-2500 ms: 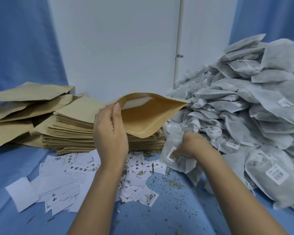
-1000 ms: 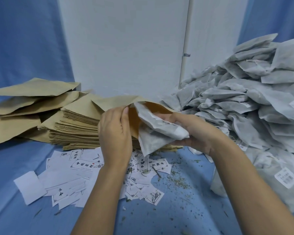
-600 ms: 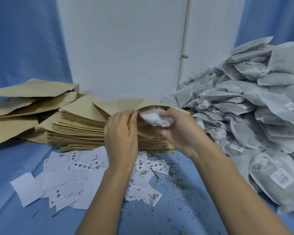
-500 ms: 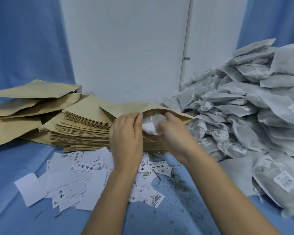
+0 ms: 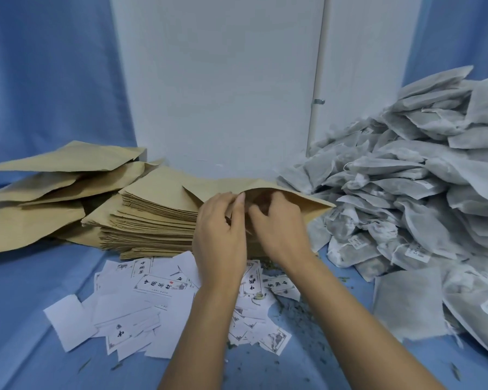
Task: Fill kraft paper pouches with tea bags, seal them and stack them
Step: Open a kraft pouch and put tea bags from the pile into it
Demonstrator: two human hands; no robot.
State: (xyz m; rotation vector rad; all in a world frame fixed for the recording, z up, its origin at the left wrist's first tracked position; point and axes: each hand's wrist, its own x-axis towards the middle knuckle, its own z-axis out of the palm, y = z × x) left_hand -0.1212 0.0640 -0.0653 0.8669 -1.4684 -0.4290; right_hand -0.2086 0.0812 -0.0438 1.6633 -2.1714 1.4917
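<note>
Right hand [image 5: 279,229] now deeper inside pouch [image 5: 310,199]

Your left hand [image 5: 221,235] pinches the near lip of an open kraft paper pouch [image 5: 310,199], and your right hand [image 5: 279,229] has its fingers tucked into the pouch's mouth, where they are hidden. The pouch is held over a neat stack of flat pouches [image 5: 152,218], with looser pouches [image 5: 40,198] sprawled to the left and a tall heap of tea bags [image 5: 406,198] to the right. Under your wrists, printed paper labels [image 5: 152,294] and loose tea crumbs [image 5: 299,308] lie scattered on the blue cloth [image 5: 26,347].
</note>
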